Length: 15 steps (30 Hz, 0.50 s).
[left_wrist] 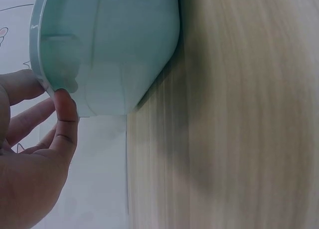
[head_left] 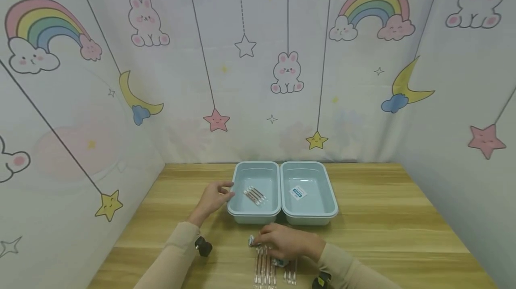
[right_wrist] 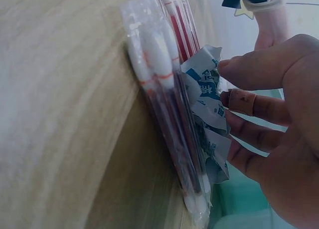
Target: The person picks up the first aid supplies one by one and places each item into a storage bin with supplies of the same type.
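Note:
Two pale blue plastic bins stand side by side. At the outer side of the left bin (head_left: 254, 212), my left hand (head_left: 212, 199) pinches the rim between thumb and finger, as the left wrist view shows. My right hand (head_left: 288, 240) is low over the table in front of the bins, fingers apart. In the right wrist view its fingertips (right_wrist: 230, 69) are right at crumpled white-and-blue paper packets (right_wrist: 207, 107). Clear-wrapped cotton swabs (right_wrist: 164, 104) with brown shafts lie beside these packets. Another small packet (head_left: 251, 240) sits by the fingers in the head view.
A bundle of wrapped swabs (head_left: 255, 196) lies in the left bin. Inside the right bin (head_left: 309, 213) is a flat white-and-blue packet (head_left: 298, 192). The wooden table (head_left: 383, 217) meets a printed curtain (head_left: 258, 141) behind the bins.

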Each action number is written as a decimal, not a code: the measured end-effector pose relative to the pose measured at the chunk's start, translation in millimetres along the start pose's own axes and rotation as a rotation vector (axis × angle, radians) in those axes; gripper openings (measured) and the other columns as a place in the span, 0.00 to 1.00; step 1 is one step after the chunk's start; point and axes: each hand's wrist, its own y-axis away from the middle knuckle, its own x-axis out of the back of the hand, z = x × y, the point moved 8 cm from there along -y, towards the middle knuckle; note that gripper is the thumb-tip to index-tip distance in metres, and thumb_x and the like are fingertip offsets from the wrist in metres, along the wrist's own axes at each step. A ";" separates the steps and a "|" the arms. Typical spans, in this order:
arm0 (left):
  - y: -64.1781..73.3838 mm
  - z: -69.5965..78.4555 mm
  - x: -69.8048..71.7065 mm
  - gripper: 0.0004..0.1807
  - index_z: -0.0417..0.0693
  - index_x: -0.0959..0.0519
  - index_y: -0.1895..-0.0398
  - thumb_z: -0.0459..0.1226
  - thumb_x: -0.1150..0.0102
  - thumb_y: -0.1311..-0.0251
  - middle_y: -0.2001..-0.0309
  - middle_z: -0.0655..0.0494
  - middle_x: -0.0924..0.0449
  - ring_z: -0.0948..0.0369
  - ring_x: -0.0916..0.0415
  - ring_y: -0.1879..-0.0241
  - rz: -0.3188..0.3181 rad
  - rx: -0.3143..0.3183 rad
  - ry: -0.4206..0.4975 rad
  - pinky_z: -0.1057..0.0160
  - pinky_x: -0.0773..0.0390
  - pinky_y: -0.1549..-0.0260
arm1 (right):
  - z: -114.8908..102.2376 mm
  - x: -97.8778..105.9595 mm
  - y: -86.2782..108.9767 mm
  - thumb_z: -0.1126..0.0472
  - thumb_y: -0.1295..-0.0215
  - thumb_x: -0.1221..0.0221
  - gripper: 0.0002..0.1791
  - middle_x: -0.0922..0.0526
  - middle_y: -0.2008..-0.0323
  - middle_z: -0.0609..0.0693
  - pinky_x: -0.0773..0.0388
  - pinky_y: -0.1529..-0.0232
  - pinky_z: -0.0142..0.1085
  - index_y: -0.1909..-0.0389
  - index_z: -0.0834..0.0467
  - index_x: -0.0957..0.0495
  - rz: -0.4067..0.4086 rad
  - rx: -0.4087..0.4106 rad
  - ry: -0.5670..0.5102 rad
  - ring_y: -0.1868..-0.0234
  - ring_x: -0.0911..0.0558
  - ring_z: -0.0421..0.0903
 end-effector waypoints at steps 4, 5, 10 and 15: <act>-0.4 -0.8 0.5 0.20 0.39 0.20 0.46 0.33 0.34 0.43 0.50 0.45 0.17 0.54 0.19 0.59 0.003 -0.002 0.003 0.60 0.18 0.67 | 0.1 -1.5 -0.1 0.61 0.41 0.38 0.24 0.22 0.48 0.48 0.27 0.44 0.29 0.41 0.49 0.22 -0.007 0.013 0.015 0.47 0.24 0.40; -0.4 -1.0 0.6 0.20 0.39 0.20 0.46 0.33 0.34 0.43 0.50 0.46 0.17 0.54 0.19 0.59 0.003 0.000 0.007 0.60 0.18 0.67 | 0.2 -1.9 0.0 0.61 0.41 0.38 0.24 0.22 0.48 0.48 0.27 0.44 0.29 0.42 0.49 0.22 -0.010 0.014 0.021 0.47 0.24 0.40; -0.6 -2.0 0.0 0.19 0.39 0.20 0.46 0.33 0.34 0.42 0.50 0.46 0.18 0.55 0.20 0.59 -0.002 0.001 0.020 0.60 0.19 0.67 | -0.3 -3.5 0.7 0.58 0.41 0.36 0.22 0.24 0.48 0.47 0.27 0.45 0.28 0.44 0.48 0.20 -0.032 0.005 0.027 0.47 0.26 0.39; -0.6 -2.8 -0.4 0.19 0.39 0.20 0.46 0.32 0.35 0.42 0.50 0.45 0.18 0.55 0.20 0.59 -0.001 0.006 0.022 0.60 0.19 0.67 | -2.5 -3.0 -0.1 0.57 0.43 0.34 0.18 0.24 0.55 0.44 0.29 0.50 0.23 0.50 0.46 0.17 -0.014 0.036 0.046 0.54 0.27 0.35</act>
